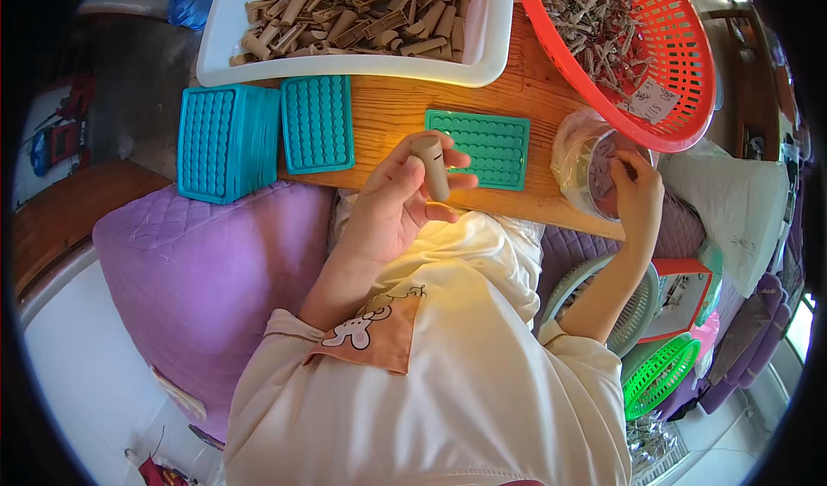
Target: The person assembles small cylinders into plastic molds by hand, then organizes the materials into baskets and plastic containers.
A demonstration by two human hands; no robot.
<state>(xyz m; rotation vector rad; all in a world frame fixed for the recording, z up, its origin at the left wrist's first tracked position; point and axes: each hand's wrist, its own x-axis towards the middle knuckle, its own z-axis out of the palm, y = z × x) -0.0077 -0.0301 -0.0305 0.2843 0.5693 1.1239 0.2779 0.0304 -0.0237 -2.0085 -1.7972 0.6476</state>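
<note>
A tan cylindrical tube (429,165) is gripped upright between the fingers and thumb of the left hand (392,202), held above the near edge of the wooden table (392,107). The right hand (636,195) is placed at the mouth of a clear plastic bag (579,154); its fingertips are curled inside, and whether anything is pinched cannot be told.

One flat teal dimpled tray (482,146) is seen lying on the table just beyond the tube. Two further groups of teal trays are noted at the left: a tall stack (220,144) and a lower one (318,123) beside it.

One white rectangular bin (484,51) is filled with tan tubes, too many to count. One red mesh basket (672,64) holds small pieces, with a white paper slip (650,100) resting at its near rim.
</note>
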